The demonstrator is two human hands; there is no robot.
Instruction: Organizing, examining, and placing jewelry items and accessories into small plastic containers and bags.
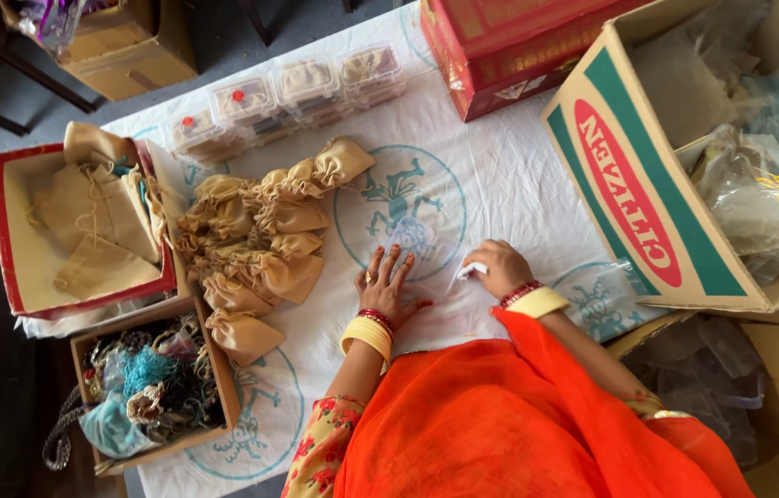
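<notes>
My left hand (pixel 388 286) lies flat with fingers spread on the white printed cloth (pixel 500 184), pressing on a small clear plastic packet (pixel 408 235). My right hand (pixel 498 267) is curled a little to the right, pinching a small white piece (pixel 472 270) against the cloth. Both wrists carry yellow and red bangles. An orange drape covers my lap below. A heap of small tan drawstring pouches (pixel 260 240) lies just left of my left hand.
A red-edged box (pixel 11 267) of flat tan bags sits at left, a cardboard box (pixel 214 369) of tangled beads below it. Clear lidded containers (pixel 306 83) line the far edge. A red carton (pixel 500 55) and a big open carton (pixel 629 184) of plastic bags stand right.
</notes>
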